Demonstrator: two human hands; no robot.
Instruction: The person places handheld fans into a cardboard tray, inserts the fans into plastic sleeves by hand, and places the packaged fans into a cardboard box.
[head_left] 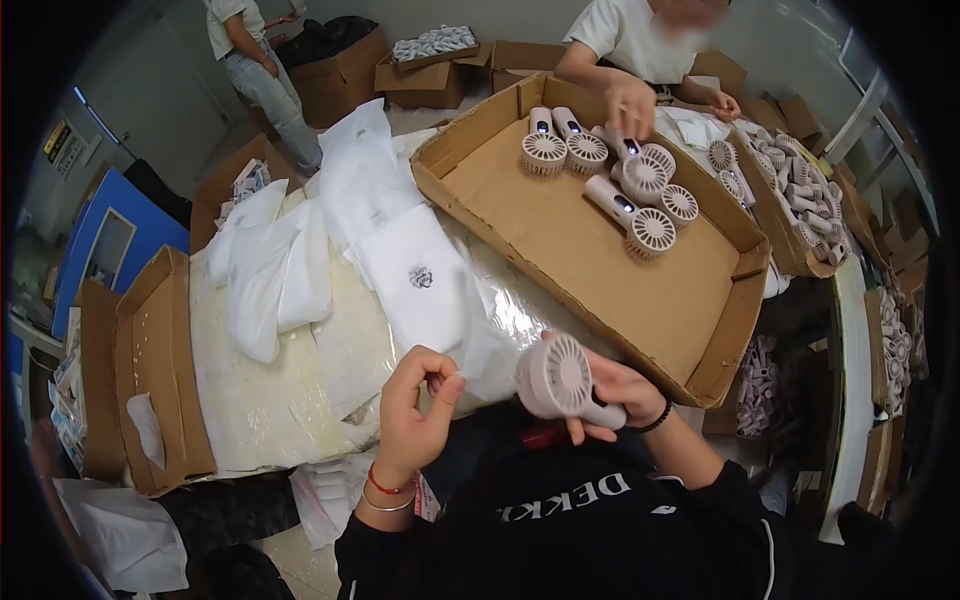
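My right hand (628,388) is wrapped round the handle of a pale pink handheld fan (562,374), its round grille facing up and to the right. My left hand (420,402) pinches the edge of a thin white plastic bag (493,362) between thumb and fingers. That bag lies just left of the fan head, at the table's near edge. Beyond it rests a stack of white bags (418,285) with a dark printed mark. Several more fans (652,230) lie in a shallow cardboard tray (560,240) in front of me, some with lit displays.
Across the table, a co-worker's hand (630,105) reaches onto a fan in the tray. More fans fill a box (800,190) at right. White bags (280,270) lie on the left, beside a cardboard box (160,370). Another person (262,75) stands at the back left.
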